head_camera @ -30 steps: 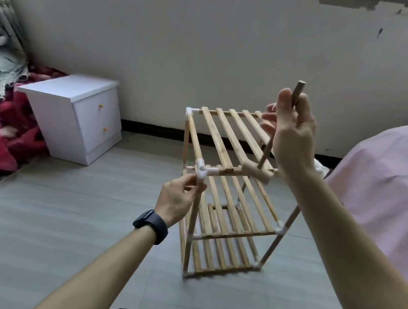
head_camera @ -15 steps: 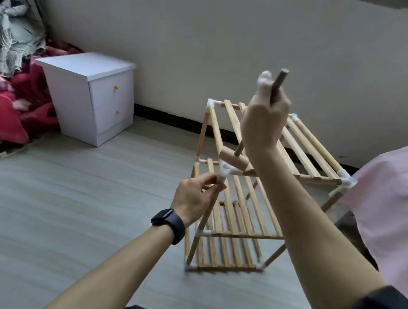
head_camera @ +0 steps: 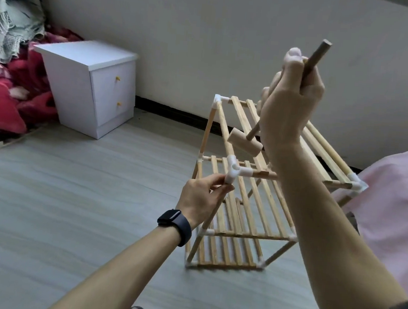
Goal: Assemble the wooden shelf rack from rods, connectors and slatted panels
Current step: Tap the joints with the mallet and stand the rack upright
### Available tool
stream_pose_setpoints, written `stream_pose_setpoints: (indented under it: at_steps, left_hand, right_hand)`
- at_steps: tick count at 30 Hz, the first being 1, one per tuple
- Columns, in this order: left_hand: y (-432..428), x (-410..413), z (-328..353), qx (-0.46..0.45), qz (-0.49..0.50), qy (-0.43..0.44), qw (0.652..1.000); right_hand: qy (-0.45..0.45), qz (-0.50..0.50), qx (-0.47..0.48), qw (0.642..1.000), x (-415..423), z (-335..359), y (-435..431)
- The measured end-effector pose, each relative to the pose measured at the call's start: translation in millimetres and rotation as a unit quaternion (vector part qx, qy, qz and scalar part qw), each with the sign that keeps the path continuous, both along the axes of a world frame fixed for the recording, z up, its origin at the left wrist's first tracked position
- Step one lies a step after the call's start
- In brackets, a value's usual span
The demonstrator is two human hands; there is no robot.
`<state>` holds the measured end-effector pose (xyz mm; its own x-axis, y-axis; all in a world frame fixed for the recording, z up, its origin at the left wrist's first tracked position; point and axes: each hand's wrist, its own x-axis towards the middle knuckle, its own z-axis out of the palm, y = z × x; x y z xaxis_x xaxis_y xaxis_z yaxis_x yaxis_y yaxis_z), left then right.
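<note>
A three-tier wooden shelf rack [head_camera: 253, 222] with slatted panels and white plastic connectors stands on the floor in front of me. My left hand [head_camera: 201, 198] pinches the near-left upright rod just under the white corner connector [head_camera: 236, 172] at the top. My right hand [head_camera: 288, 107] grips the handle of a small wooden mallet [head_camera: 244, 143]. The mallet head hangs a short way above that connector, apart from it. The handle's free end sticks up past my fist.
A white two-drawer bedside cabinet [head_camera: 93, 83] stands against the wall at left, with red bedding [head_camera: 3, 92] beside it. A pink-covered bed [head_camera: 395, 208] is close on the right of the rack. Grey plank floor [head_camera: 70, 204] lies to the left.
The mallet head has lifted off the top corner connector and now hangs above it. My left hand keeps its hold on the upright. The view has shifted a little.
</note>
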<state>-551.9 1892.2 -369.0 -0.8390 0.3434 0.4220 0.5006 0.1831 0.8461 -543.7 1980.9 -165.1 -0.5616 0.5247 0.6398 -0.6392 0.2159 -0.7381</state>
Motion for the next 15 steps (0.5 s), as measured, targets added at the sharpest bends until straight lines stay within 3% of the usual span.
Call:
stream_pose_setpoints:
  at_steps: [5, 9, 12, 15]
  left_hand:
    - [-2.3, -0.2, 0.2, -0.002, -0.006, -0.013, 1.000]
    - [-2.7, -0.7, 2.4, -0.015, -0.003, -0.008, 1.000]
    - [-2.4, 0.4, 4.0, -0.014, -0.004, -0.028, 1.000]
    - [-3.5, 1.7, 6.1, -0.007, -0.014, -0.039, 0.999]
  right_hand:
    - [-0.079, 0.005, 0.079, 0.994, 3.6, -18.4, -10.2]
    - [0.016, 0.001, -0.004, 1.000, -1.4, 9.0, 2.6]
    - [-0.083, -0.025, 0.060, 0.994, 7.8, -26.6, 0.1]
    - [-0.116, -0.040, 0.083, 0.989, 7.2, -21.5, 6.3]
